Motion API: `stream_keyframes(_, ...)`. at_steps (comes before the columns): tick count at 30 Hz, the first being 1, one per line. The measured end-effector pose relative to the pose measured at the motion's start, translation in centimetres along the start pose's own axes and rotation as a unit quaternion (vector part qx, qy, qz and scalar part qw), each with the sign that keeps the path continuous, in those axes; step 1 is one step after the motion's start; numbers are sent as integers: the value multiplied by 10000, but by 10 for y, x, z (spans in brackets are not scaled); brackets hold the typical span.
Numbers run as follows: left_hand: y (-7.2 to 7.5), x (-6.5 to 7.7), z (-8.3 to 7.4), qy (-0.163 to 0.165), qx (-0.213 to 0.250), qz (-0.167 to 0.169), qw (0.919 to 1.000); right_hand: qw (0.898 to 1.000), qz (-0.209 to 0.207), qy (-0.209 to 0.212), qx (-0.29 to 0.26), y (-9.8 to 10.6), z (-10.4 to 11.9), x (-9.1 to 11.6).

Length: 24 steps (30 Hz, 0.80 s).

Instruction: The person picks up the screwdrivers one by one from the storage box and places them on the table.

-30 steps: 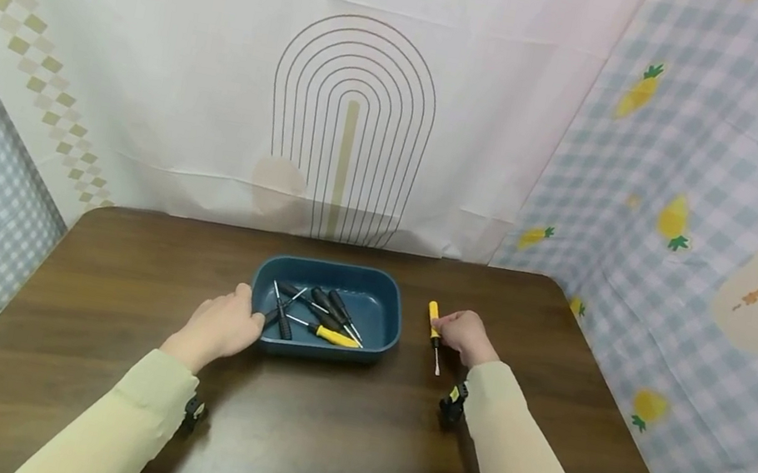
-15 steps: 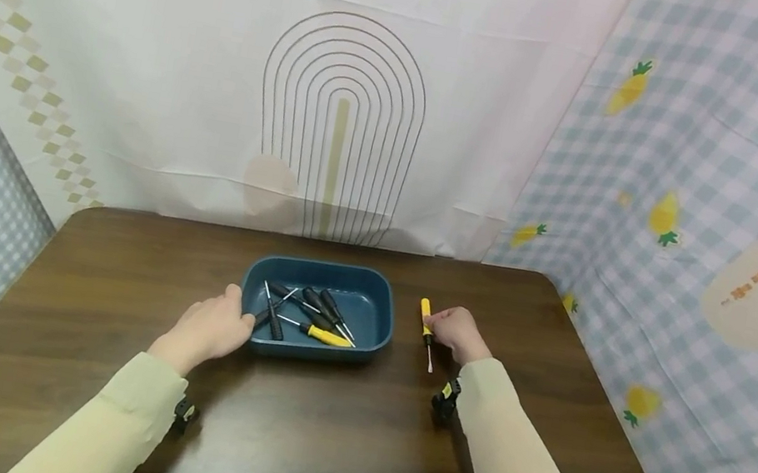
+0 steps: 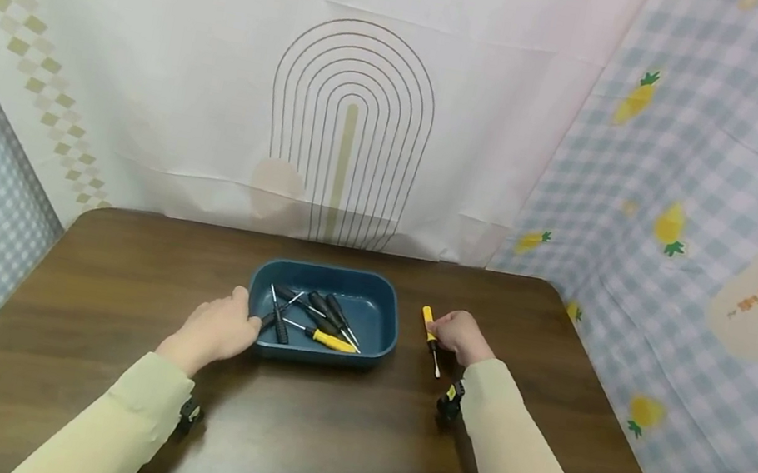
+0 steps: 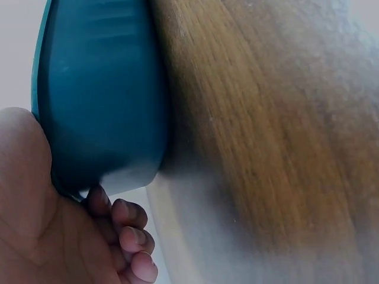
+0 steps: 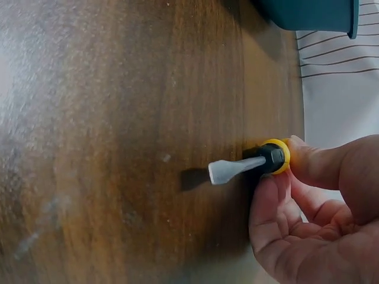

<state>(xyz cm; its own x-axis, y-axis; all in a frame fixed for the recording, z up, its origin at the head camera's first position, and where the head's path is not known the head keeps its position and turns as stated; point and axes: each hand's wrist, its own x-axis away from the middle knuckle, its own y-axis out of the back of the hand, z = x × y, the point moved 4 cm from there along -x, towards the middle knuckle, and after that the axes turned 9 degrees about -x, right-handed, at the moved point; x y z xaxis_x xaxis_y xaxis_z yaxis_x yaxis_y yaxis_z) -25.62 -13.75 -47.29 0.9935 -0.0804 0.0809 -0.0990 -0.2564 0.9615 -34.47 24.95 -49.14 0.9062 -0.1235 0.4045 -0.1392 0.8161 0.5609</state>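
Note:
A dark blue plastic tray [image 3: 319,358] sits on the table toward the back. My left hand [image 3: 220,329] holds it by the left front corner; in the left wrist view the thumb [image 4: 22,148] lies along the rim and the fingers curl outside the wall. Right of the tray, my right hand [image 3: 462,336] pinches a yellow-handled screwdriver [image 3: 428,322] between thumb and fingers. Its flat metal tip [image 5: 221,172] points toward the near side, close to the tabletop, with a shadow beside it. Whether the screwdriver touches the table I cannot tell.
Inside the tray lie several black-handled screwdrivers [image 3: 335,312] and one yellow-handled screwdriver [image 3: 333,342], partly crossed. The brown wooden table [image 3: 326,447] ends at a white patterned cloth [image 3: 207,88] behind. A blue checked cloth [image 3: 708,269] hangs along the right.
The head view sways slightly left and then back. Both hands, the tray and the held screwdriver stay in nearly the same places on the table.

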Motion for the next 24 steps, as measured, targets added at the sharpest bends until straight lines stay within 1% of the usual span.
stream_keyframes(3, 2, 1, -1, -45, -15, -81, 10000, 9999, -79, -73, -59, 1, 0, -1)
stream_keyframes(7, 4, 3, -3, -96, -43, -97, 9999, 9990, -148, -194, -372, 2, -1, -2)
stream_keyframes(10, 5, 4, -3, -60, -80, -125, 9999, 9983, -76, -94, -578, 1, -2, -3)
stream_keyframes(13, 4, 5, -4, -72, -71, -131, 9999, 9981, -98, -88, -597, 1, -3, -4)
stream_keyframes(17, 4, 5, -4, -85, -86, -141, 9998, 9987, -162, -107, -476, 2, -2, -3)
stream_keyframes(19, 4, 4, -4, -80, -84, -127, 9999, 9988, -113, -21, -478, 1, 1, 0)
stream_keyframes(21, 4, 4, -3, -58, -89, -113, 9999, 9991, -157, 101, -391, 3, 6, 4)
stream_keyframes(24, 3, 3, -1, -31, -58, -106, 9999, 9979, -342, 552, -67, 7, 20, 15)
